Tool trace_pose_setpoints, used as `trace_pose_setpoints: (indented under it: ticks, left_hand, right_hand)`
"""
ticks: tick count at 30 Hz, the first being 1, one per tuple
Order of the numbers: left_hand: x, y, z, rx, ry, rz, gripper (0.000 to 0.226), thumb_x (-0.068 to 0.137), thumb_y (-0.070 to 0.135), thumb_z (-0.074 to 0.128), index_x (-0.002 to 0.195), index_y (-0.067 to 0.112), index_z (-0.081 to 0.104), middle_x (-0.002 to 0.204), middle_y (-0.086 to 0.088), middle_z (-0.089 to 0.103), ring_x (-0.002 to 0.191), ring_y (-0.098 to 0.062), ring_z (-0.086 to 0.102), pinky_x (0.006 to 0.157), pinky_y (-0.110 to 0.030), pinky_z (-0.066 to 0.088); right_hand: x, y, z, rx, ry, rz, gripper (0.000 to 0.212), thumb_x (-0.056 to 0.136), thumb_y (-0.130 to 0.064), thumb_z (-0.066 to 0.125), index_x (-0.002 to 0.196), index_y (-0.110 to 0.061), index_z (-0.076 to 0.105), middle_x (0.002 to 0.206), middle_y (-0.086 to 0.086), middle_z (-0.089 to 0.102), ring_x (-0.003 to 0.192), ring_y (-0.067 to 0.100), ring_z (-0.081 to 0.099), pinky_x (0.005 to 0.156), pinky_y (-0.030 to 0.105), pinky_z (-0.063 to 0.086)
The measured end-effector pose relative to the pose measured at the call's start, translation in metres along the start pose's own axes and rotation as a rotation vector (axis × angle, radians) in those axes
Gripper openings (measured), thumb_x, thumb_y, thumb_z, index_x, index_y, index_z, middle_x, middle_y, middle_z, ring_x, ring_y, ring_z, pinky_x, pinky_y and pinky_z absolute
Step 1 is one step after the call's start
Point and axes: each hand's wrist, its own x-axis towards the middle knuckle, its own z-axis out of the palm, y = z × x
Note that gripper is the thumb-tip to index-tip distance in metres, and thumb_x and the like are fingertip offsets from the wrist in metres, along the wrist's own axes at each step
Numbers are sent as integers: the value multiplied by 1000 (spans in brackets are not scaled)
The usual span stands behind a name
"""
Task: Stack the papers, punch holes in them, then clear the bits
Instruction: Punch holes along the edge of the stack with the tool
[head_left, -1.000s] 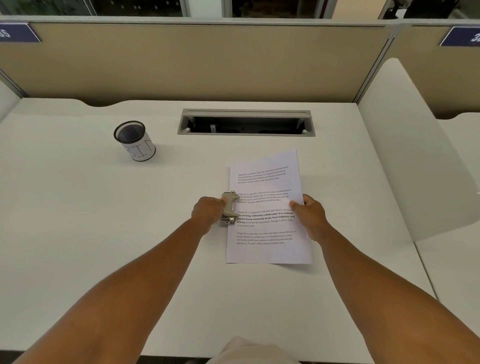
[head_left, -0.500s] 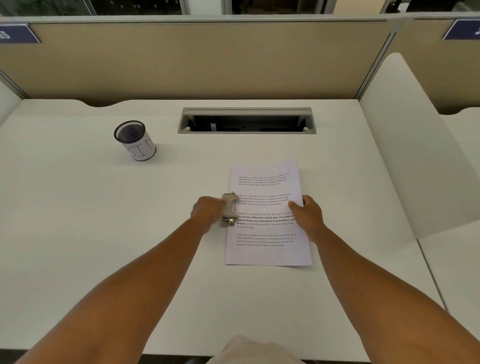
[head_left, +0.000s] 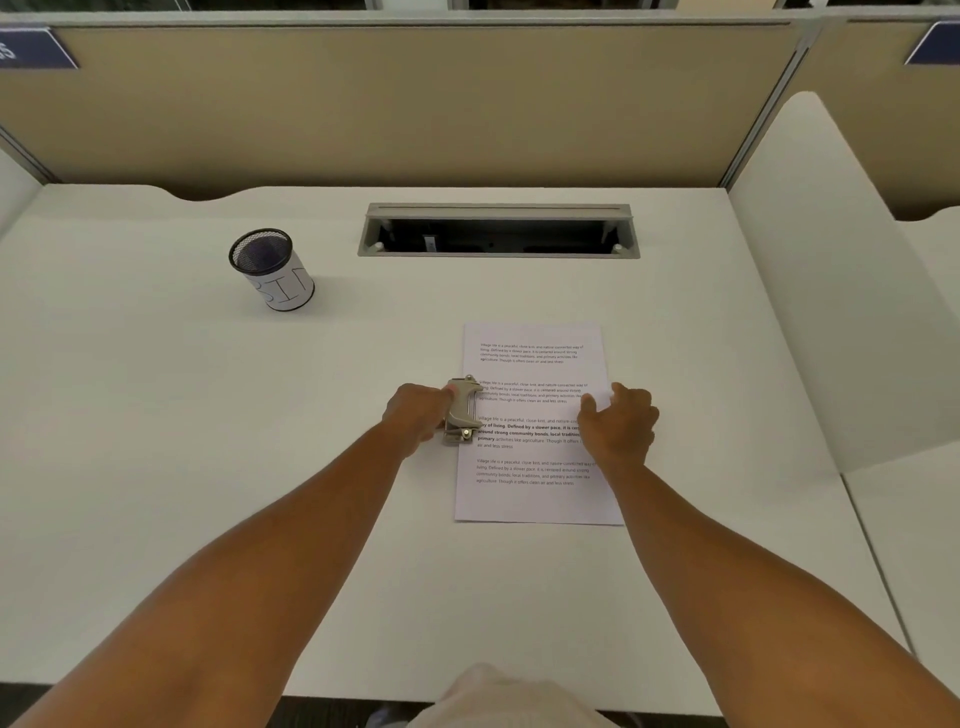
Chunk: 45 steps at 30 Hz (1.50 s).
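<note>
A stack of printed white papers (head_left: 535, 467) lies flat on the white desk (head_left: 208, 467), right of centre. A small grey metal hole punch (head_left: 462, 410) sits on the stack's left edge, about halfway down. My left hand (head_left: 418, 415) grips the punch from the left, fingers curled round its body. My right hand (head_left: 618, 423) hovers over the right edge of the papers with fingers loosely spread; it holds nothing, and whether its fingertips touch the sheet is unclear.
A black mesh cup (head_left: 272, 270) with a white label reading BIN stands at the back left. An open cable tray slot (head_left: 498, 234) runs along the back centre. A white side divider (head_left: 831, 291) bounds the desk on the right.
The papers have settled flat and straight on the desk. My right hand has let go of the right edge and lifted with spread fingers. My left hand stays on the punch.
</note>
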Motion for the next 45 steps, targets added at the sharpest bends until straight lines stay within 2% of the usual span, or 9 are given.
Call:
trace_pose_setpoints:
  ticks: [5, 9, 15, 20, 24, 27, 32, 36, 45]
  left_hand:
    - [2, -3, 2, 11, 6, 43, 37, 85, 35, 65, 100, 1, 70, 89, -9, 68, 79, -25, 63, 83, -38, 55]
    - [3, -6, 4, 2, 2, 46, 40, 87, 33, 66, 105, -2, 69, 88, -9, 65, 77, -25, 60, 76, -34, 52]
    - [4, -5, 4, 13, -11, 63, 33, 89, 31, 65, 100, -1, 69, 94, -10, 65, 83, -24, 62, 95, -43, 53]
    - [3, -5, 4, -7, -10, 79, 23, 88, 30, 66, 95, 9, 68, 94, -9, 64, 83, -25, 61, 96, -47, 54]
    - [4, -12, 5, -46, 24, 90, 18, 84, 35, 72, 74, 21, 69, 83, -5, 67, 79, -26, 64, 93, -48, 55]
    - [6, -19, 7, -36, 67, 113, 21, 81, 41, 73, 89, 21, 74, 82, -3, 69, 82, -24, 64, 91, -46, 56]
    - [4, -18, 7, -50, 82, 104, 21, 79, 42, 75, 91, 25, 71, 94, -4, 74, 97, -26, 71, 90, -43, 57]
    - [5, -16, 5, -57, 78, 86, 27, 77, 41, 77, 97, 25, 71, 97, -3, 74, 95, -25, 71, 89, -43, 58]
    - [7, -21, 9, -58, 146, 101, 15, 75, 42, 77, 71, 33, 66, 85, 10, 71, 91, -21, 71, 87, -40, 58]
  right_hand:
    - [-10, 2, 7, -173, 32, -232, 54, 93, -38, 52, 138, -9, 46, 148, 11, 38, 137, 31, 29, 107, 48, 32]
    - [-14, 11, 15, -268, -38, -351, 52, 96, -38, 46, 140, -9, 44, 155, 10, 30, 145, 32, 19, 116, 48, 21]
    - [-21, 26, 30, -319, -98, -408, 56, 100, -39, 33, 148, -10, 32, 162, 8, 11, 150, 29, 2, 121, 47, 1]
    - [-22, 30, 33, -339, -94, -424, 59, 101, -42, 30, 150, -11, 27, 163, 8, 6, 150, 29, -2, 121, 48, 0]
    - [-22, 31, 36, -344, -88, -418, 59, 101, -42, 29, 151, -11, 26, 163, 7, 5, 150, 28, -3, 121, 47, -1]
    - [-23, 31, 36, -347, -74, -422, 59, 101, -42, 30, 150, -10, 28, 163, 8, 7, 150, 29, -1, 121, 47, 0]
    - [-23, 32, 39, -357, -50, -429, 59, 101, -42, 30, 150, -9, 29, 162, 9, 10, 150, 30, 1, 121, 48, 1]
    - [-23, 33, 40, -365, -41, -431, 59, 100, -43, 29, 149, -9, 30, 162, 9, 10, 150, 31, 2, 121, 48, 1]
    - [-23, 31, 40, -353, -65, -417, 59, 101, -42, 29, 150, -9, 28, 163, 9, 7, 150, 30, -1, 121, 47, 0]
